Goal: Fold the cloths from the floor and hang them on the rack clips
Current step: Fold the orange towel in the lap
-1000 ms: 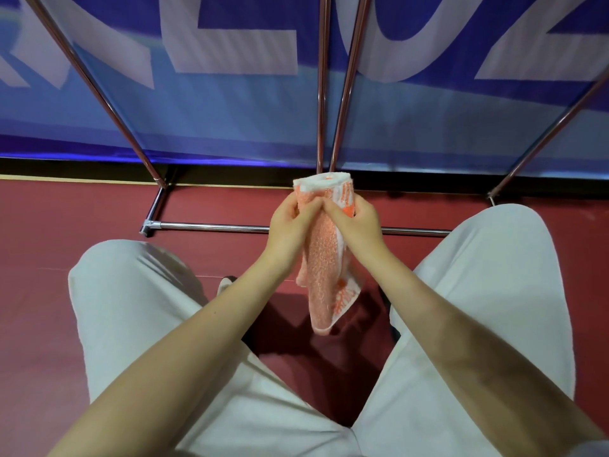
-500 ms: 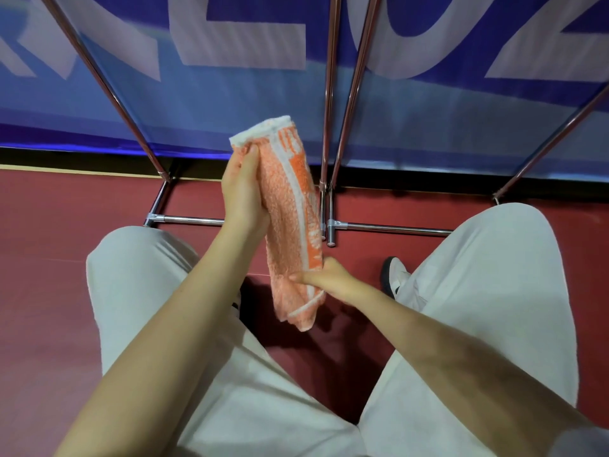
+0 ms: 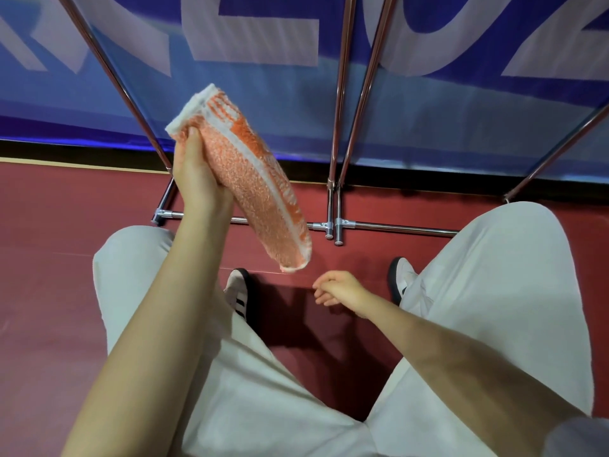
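Cloth: I see a folded orange-and-white towel (image 3: 250,179) held up in the upper left-centre of the frame, tilted so its white-edged top points to the upper left and its lower end hangs down toward the centre, clear of the floor.
Left hand: my left hand (image 3: 197,173) grips the towel near its upper end, fingers curled round it from the left side, the forearm running up from the lower left.
Right hand: my right hand (image 3: 339,288) sits just below the towel's lower end, apart from it, with fingers loosely curled and nothing in them.
Rack: the chrome drying rack (image 3: 339,127) stands behind the towel; two upright tubes rise at centre-right, slanted tubes cross the upper left and right, and a low crossbar runs along the middle of the frame. I cannot see any clips from here.
Floor: a dark red floor (image 3: 49,258) fills the middle band.
Backdrop: a blue banner (image 3: 263,103) with large white letters spans the top.
Legs: light trousers (image 3: 494,291) fill the lower frame, with two white shoes (image 3: 239,293) showing between them.
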A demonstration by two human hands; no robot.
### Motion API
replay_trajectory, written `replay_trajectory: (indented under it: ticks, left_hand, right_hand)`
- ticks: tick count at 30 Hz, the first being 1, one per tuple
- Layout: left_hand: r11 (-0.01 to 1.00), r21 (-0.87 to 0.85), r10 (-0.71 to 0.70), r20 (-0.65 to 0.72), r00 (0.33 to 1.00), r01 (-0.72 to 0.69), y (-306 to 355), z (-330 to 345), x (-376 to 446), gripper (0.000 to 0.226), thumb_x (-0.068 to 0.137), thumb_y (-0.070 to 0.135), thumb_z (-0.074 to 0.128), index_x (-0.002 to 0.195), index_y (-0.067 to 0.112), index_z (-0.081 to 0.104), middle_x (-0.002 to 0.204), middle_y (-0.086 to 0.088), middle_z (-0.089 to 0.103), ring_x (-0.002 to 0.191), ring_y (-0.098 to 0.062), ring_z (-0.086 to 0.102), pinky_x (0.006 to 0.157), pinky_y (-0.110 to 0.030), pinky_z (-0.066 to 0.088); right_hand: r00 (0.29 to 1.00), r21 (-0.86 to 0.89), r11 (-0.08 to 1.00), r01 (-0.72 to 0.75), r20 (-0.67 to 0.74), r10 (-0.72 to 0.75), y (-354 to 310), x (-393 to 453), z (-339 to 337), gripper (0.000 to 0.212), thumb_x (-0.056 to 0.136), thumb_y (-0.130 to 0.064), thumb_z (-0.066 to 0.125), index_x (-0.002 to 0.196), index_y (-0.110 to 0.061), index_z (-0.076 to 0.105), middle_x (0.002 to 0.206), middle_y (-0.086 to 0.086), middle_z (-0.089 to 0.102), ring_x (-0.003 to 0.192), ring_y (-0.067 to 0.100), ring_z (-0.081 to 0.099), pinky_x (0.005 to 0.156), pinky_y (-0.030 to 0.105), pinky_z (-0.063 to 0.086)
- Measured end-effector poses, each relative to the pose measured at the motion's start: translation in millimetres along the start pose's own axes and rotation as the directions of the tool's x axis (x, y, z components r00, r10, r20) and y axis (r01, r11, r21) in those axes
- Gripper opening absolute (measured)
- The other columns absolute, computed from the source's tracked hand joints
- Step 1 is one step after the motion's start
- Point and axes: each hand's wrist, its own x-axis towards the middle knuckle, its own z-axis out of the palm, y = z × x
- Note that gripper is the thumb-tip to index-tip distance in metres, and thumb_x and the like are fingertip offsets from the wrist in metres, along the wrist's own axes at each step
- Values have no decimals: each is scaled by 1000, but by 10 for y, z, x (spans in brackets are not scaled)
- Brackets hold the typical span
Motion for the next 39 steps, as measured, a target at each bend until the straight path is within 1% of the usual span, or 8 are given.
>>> replay_trajectory:
  ticks: [3, 6, 10, 15, 19, 28, 33, 39]
  left_hand:
    - [1000, -6, 11, 15, 1000, -11, -64, 36, -87, 16, 101, 9, 43, 104, 9, 59, 98, -14, 62, 96, -27, 61, 94, -42, 48]
    - [1000, 15, 9, 40, 999, -9, -172, 103, -178, 17, 101, 7, 43, 103, 10, 59, 92, -10, 62, 87, -21, 60, 87, -38, 48]
    - [1000, 20, 5, 56, 998, -6, -268, 179, -271, 18, 101, 7, 43, 102, 11, 61, 89, -7, 65, 84, -17, 62, 83, -34, 49]
    - [996, 76, -40, 69, 997, 35, -365, 259, -406, 16, 101, 10, 45, 105, 11, 61, 88, -4, 64, 81, -15, 62, 77, -30, 50]
    - [995, 72, -69, 102, 992, 61, -383, 372, -481, 16, 101, 12, 46, 106, 12, 61, 89, -4, 65, 81, -13, 64, 75, -29, 53]
    - [997, 50, -60, 91, 994, 55, -399, 488, -381, 16, 101, 12, 46, 109, 12, 59, 94, -5, 65, 87, -16, 64, 82, -33, 53]
    - [1000, -14, -11, -7, 1000, 11, -330, 442, -154, 15, 100, 10, 48, 100, 12, 62, 89, -6, 66, 86, -19, 64, 89, -39, 52]
    - [997, -64, 36, -110, 993, -43, -282, 303, 126, 13, 100, 9, 47, 102, 9, 59, 104, -17, 63, 101, -31, 62, 101, -53, 46]
  right_hand:
    - [1000, 229, 973, 26, 1, -27, -161, 10, -1, 9, 95, -15, 52, 98, -12, 60, 84, 8, 67, 68, 19, 68, 69, 27, 53]
    - [999, 441, 897, -37, 18, 32, -251, 31, 93, 31, 93, -26, 59, 118, -8, 53, 94, 13, 67, 78, 26, 69, 70, 33, 56]
    - [984, 735, 654, -177, 109, 143, -216, 54, 297, 46, 92, -41, 57, 122, -8, 44, 108, 19, 61, 88, 29, 66, 76, 35, 54]
    - [969, 881, 419, -220, 149, 195, -228, 93, 402, 43, 95, -31, 55, 122, 2, 51, 99, 20, 62, 88, 28, 64, 80, 33, 54]
    - [963, 957, 231, -175, 117, 242, -305, 183, 279, 23, 96, -13, 54, 112, 4, 54, 102, 21, 58, 115, 33, 58, 58, 35, 58]
    - [966, 962, 260, -87, 18, 258, -276, 256, 74, 12, 96, 2, 45, 91, 0, 56, 91, 13, 60, 81, 19, 61, 58, 23, 57]
    - [969, 976, 189, 111, -149, 198, -291, 228, -145, 17, 98, -1, 41, 87, -5, 54, 83, 9, 64, 82, 17, 58, 106, 32, 40]
    - [983, 983, 79, 163, -169, 74, -337, 169, -416, 17, 96, -2, 44, 105, -1, 57, 101, 12, 65, 94, 21, 63, 76, 29, 55]
